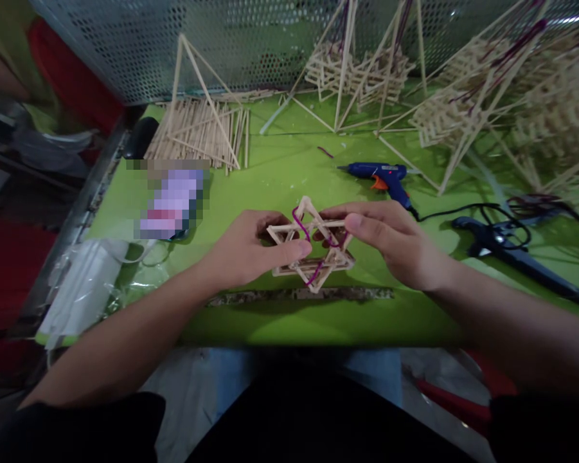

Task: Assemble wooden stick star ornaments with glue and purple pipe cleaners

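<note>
- My left grip (250, 251) closes on the left side of a star-shaped stick frame (313, 267), thumb on top.
- My right grip (398, 241) pinches the same frame's right side.
- The frame, laced with purple cord (314, 274), is positioned above the near edge of the green desk (293, 151).
- Desk, far left: a pile of loose sticks (193, 138).
- Desk, far right: larger stick assemblies (443, 119).
- Desk, beyond my right grip: a blue glue gun (378, 171).
- Desk, right: a dark-handled cutting tool (515, 251).
- Room: a perforated metal panel (260, 45) borders the far edge; a red chair (72, 74) stands left.
</note>
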`<state>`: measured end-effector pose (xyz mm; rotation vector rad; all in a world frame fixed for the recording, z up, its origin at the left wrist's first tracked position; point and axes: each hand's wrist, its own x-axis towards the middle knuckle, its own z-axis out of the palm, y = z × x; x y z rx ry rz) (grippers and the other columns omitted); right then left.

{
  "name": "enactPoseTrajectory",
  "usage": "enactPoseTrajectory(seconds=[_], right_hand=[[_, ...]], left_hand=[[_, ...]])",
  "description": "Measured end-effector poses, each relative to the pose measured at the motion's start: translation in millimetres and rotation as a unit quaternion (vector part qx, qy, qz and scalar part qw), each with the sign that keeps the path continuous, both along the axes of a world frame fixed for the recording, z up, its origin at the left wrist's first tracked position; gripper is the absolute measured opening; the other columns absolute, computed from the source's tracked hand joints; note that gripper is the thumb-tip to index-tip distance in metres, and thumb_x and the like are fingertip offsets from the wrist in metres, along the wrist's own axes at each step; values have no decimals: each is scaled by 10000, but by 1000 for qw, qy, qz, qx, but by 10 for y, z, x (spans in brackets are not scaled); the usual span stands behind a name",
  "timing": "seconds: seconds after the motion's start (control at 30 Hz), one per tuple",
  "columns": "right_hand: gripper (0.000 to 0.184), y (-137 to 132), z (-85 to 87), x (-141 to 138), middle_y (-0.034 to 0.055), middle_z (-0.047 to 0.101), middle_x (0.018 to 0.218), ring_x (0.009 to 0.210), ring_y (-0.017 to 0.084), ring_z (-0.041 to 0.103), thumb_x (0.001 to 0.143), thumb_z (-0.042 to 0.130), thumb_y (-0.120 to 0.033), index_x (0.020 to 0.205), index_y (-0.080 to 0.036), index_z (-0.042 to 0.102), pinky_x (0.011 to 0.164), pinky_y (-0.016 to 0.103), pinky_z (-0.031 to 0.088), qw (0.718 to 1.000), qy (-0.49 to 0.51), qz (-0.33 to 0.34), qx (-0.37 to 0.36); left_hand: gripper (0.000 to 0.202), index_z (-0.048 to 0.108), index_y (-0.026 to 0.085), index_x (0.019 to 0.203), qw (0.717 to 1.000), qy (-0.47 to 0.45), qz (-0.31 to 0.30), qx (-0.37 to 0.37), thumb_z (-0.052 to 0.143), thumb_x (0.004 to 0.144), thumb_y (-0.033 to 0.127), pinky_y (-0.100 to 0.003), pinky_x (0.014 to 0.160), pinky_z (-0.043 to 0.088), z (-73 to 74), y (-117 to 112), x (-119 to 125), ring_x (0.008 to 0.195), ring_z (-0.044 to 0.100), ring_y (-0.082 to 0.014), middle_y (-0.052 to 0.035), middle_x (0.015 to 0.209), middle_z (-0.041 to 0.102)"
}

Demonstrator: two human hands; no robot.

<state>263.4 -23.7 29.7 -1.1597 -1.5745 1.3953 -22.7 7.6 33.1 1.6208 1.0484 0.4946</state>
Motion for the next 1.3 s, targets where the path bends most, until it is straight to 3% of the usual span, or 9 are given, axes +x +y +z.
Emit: enactPoseTrajectory(seconds=[0.17, 0.33, 0.6, 0.9, 1.03, 1.3], right_hand=[[418, -17, 30, -17, 48, 958, 1234, 1174, 345, 886, 979, 1056, -632, 1252, -321, 1002, 1052, 455, 693, 1000, -13, 9, 5], [434, -28, 57, -47, 46, 961, 1212, 1170, 336, 898, 941, 1096, -563, 1272, -298, 1001, 1080, 446, 697, 1000, 6, 13, -14], [475, -44, 45, -90, 58, 947, 1123, 1098, 321, 871, 901, 1101, -621, 1206, -272, 998, 1024, 448, 701, 1000, 4, 3, -8], [333, -8, -24, -52, 34, 951, 1155, 1059, 289, 857, 943, 1062, -496, 1195, -288, 1000, 966, 408, 662, 1000, -8, 1, -17], [321, -19, -18, -62, 38, 934, 1100, 983, 270, 820, 956, 1031, -519, 1162, -277, 990, 897, 399, 634, 999, -17, -8, -28], [337, -60, 70, -131, 43, 947, 1126, 1034, 284, 840, 895, 1018, -450, 1163, -250, 980, 957, 407, 663, 999, -10, -18, -38]], left_hand=[[388, 945, 181, 1090, 1000, 7, 1, 20, 1008, 931, 529, -321, 769, 615, -22, -16, -1, 905, 798, -245, -65, 994, 899], [470, 918, 160, 1048, 998, 29, 3, 54, 982, 922, 608, -343, 781, 601, -45, -17, 1, 868, 770, -234, -78, 997, 893], [482, 936, 151, 1167, 998, 24, -5, 51, 1014, 911, 551, -318, 762, 595, -73, -25, -36, 876, 791, -229, -68, 1014, 906], [527, 933, 172, 1162, 999, 24, -6, 39, 1052, 904, 616, -320, 790, 623, -128, 4, -25, 936, 814, -253, -84, 1086, 925], [521, 930, 188, 1118, 1000, 1, -10, 13, 1055, 913, 650, -305, 749, 608, -160, -1, -25, 887, 795, -238, -66, 989, 896], [533, 883, 177, 1020, 999, 30, 4, 36, 1071, 881, 657, -347, 841, 636, -154, -20, -19, 919, 788, -245, -80, 1012, 884]])
